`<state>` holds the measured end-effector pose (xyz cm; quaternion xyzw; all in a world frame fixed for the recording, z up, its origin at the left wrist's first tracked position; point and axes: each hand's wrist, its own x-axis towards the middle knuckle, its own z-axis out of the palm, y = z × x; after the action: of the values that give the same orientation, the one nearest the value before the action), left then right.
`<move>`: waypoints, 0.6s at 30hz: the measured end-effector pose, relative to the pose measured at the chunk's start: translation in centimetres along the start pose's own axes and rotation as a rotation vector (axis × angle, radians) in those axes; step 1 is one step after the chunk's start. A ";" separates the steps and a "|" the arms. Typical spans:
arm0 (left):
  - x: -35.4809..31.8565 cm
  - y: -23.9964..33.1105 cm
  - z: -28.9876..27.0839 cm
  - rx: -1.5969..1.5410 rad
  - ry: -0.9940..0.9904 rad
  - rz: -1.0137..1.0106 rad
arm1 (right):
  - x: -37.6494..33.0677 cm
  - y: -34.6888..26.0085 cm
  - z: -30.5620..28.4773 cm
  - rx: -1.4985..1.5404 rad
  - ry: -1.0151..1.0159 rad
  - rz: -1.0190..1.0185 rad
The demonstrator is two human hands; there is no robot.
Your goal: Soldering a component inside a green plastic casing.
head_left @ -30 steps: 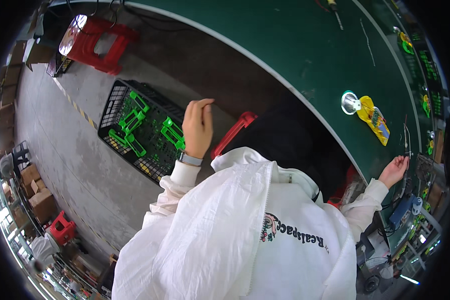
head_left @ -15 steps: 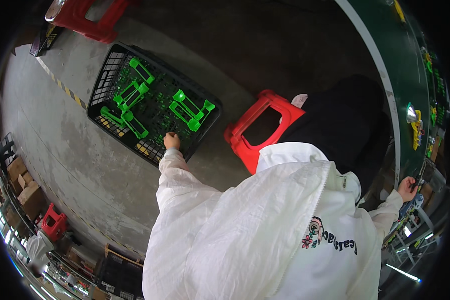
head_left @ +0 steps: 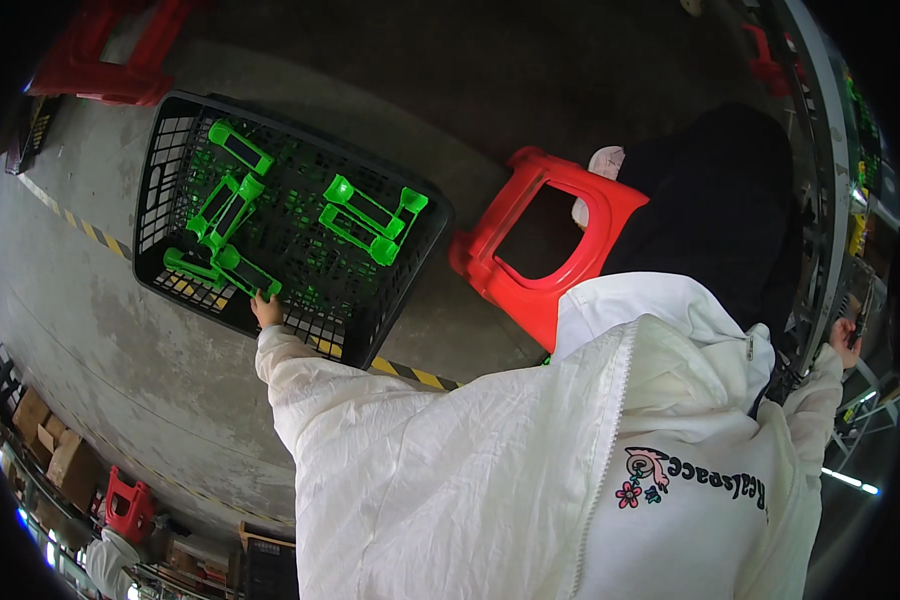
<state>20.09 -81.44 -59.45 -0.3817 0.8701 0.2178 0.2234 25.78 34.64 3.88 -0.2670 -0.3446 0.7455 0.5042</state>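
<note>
Out to the left, my left hand [head_left: 267, 309] reaches over the near rim of a black plastic crate [head_left: 395, 325]. Its fingers are closed on the near end of a green plastic frame [head_left: 245, 270] lying in the crate. Other green plastic pieces lie crosswise beside it, including an upper one [head_left: 240, 148]. A separate four-cornered green frame [head_left: 375, 218] rests on the right side of the crate. At the far right, my right hand [head_left: 846, 343] is closed around a small dark thing beside the bench edge; what it is cannot be made out.
A red plastic stool [head_left: 505, 215] stands between the crate and my legs. Another red stool [head_left: 110, 60] is at the upper left. Yellow-black tape [head_left: 410, 373] marks the floor. The metal edge of a workbench [head_left: 835, 150] runs down the right. Cardboard boxes [head_left: 75, 465] are at lower left.
My left hand has moved left along the crate's near side to the end of a green frame. The view has shifted, with the bench now farther right. My right hand stays beside the bench.
</note>
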 end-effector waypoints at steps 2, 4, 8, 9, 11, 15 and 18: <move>0.2 0.3 0.2 -0.078 0.063 -0.036 | 0.2 0.0 1.1 -0.026 0.053 -0.037; -0.8 1.4 0.4 -0.042 0.119 -0.043 | 0.4 0.2 1.9 -0.025 -0.021 -0.002; -5.8 6.0 0.9 0.069 0.316 0.107 | 0.7 1.4 2.4 -0.055 -0.045 0.004; -7.5 7.4 1.1 0.035 0.400 0.111 | 0.7 1.7 2.3 -0.078 -0.004 -0.048; -10.8 10.0 1.0 -0.171 0.501 0.082 | 0.6 2.4 2.2 -0.032 -0.054 0.009; -16.3 13.0 -1.3 -0.238 0.609 -0.065 | 0.6 3.5 1.8 -0.047 -0.069 0.033; -19.3 13.6 -4.4 -0.078 0.682 0.020 | 1.2 4.2 1.5 0.017 -0.125 0.055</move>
<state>20.48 -64.61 -42.36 -0.4320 0.8895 0.1129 -0.0973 21.82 34.31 1.48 -0.2249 -0.3616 0.7773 0.4632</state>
